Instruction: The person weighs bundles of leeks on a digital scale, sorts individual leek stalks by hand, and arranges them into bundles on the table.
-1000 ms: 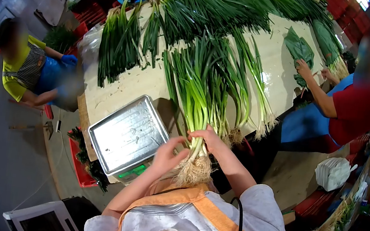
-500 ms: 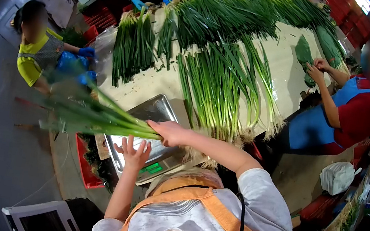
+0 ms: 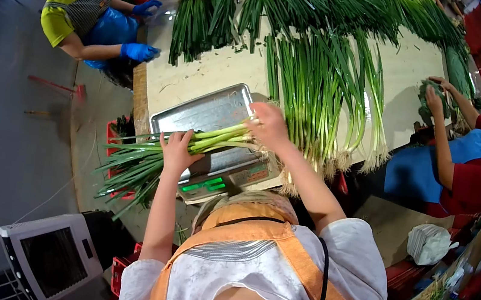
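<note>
A bunch of green onions [image 3: 218, 137] lies slanted across the metal scale tray [image 3: 165, 122], its leaves hanging past the left edge. My left hand [image 3: 177, 152] is wrapped round the middle of the bunch. At the pale root end, my right hand [image 3: 269, 127] has its fingers curled against the stems; they are slightly blurred. The scale's green display [image 3: 203, 187] is lit on the side close to my body. Just right of my right hand, a wide row of green onions [image 3: 314, 99] lies with the roots towards me.
More green onions [image 3: 326, 9] are heaped across the far side of the table [image 3: 200, 87]. A person in blue gloves [image 3: 138, 52] stands at the left, and another in a blue apron [image 3: 413, 173] handles leaves at the right. A white-framed appliance [image 3: 50, 258] stands at lower left.
The bunch has come down from the air at the left onto the scale tray. My left hand, open before, has closed round it. My right hand has moved right and away from me.
</note>
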{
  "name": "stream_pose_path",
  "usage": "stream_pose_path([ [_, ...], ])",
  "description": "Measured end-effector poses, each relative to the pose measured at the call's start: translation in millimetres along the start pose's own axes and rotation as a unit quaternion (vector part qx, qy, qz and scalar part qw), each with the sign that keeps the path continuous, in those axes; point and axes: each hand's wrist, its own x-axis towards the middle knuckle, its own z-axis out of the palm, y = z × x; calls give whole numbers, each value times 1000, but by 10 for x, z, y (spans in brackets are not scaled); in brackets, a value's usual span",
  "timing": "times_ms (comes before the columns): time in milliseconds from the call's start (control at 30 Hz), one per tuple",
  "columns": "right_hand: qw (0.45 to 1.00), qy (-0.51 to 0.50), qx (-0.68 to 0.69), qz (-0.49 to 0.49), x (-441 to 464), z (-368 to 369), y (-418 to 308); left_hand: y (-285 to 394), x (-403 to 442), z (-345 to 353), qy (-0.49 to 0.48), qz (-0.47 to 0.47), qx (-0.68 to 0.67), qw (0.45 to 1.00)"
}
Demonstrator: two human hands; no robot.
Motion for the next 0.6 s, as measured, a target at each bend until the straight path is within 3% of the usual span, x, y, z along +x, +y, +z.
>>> stream_pose_path([
  [67, 979, 82, 99, 159, -90, 9, 513, 94, -14, -66, 31, 0, 9, 999],
  [167, 920, -33, 258, 294, -220, 79, 280, 190, -41, -102, 40, -4, 9, 999],
  [200, 921, -102, 242, 288, -312, 195, 260, 195, -51, -112, 37, -9, 7, 999],
  [267, 917, -53, 340, 203, -431, 350, 567, 184, -90, -146, 24, -2, 15, 1000],
  [367, 907, 29, 321, 271, -483, 25, 976, 164, -180, -189, -15, -9, 30, 999],
  [400, 827, 107, 434, 342, -526, -136, 1202, 148, -215, -190, -19, -6, 38, 999],
  [467, 632, 371, 564, 381, -575, -677, 1558, 154, -298, -236, -25, -21, 43, 999],
  [533, 704, 398, 401, 431, -841, -849, 2018, 137, -379, -266, -15, -28, 32, 999],
  [600, 825, 200, 264, 459, -842, -930, 1948, 108, -484, -229, 14, -23, 24, 999],
])
